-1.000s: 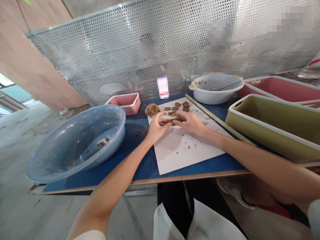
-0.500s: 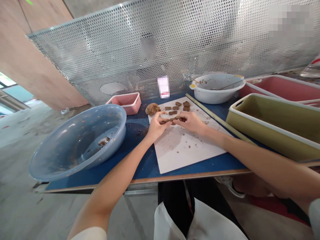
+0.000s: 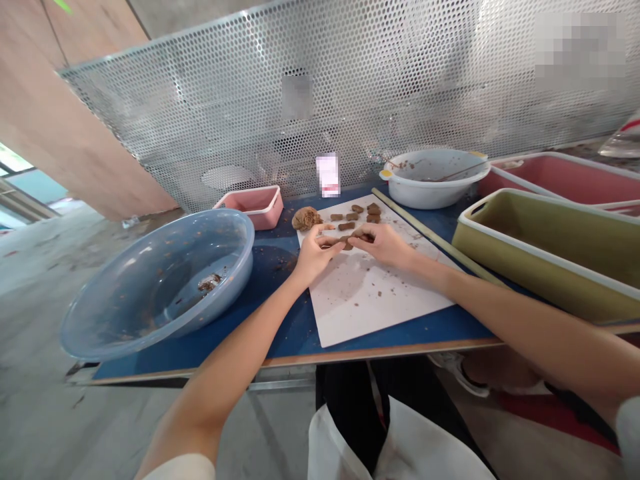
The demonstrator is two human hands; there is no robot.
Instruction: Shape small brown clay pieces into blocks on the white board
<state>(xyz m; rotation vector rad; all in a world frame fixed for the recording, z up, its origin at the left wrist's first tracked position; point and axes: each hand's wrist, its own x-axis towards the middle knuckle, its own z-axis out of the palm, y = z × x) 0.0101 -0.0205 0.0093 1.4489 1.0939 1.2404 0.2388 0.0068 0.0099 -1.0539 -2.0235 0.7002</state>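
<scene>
The board (image 3: 360,320) is passable nearside; brown pieces (image 3: 373,218), seemingly low, block its far end.

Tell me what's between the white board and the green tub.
A yellowish stick, running along the right side of the board, lies between it and the tub, with blue table also visible there. The head view shows this.

A perforated metal screen (image 3: 215,107) stands across your workspace.
In front of you, the blue tabletop (image 3: 293,330) has a wood-coloured front edge, with a pale metal bar (image 3: 285,385) beneath it. To your left, a pinkish-tan panel (image 3: 95,127) leans at a slant in your view, above a smudged grey floor (image 3: 30,280). Bright light shows through an opening (image 3: 13,160) at the far left, and highlights glint on the screen.
</scene>
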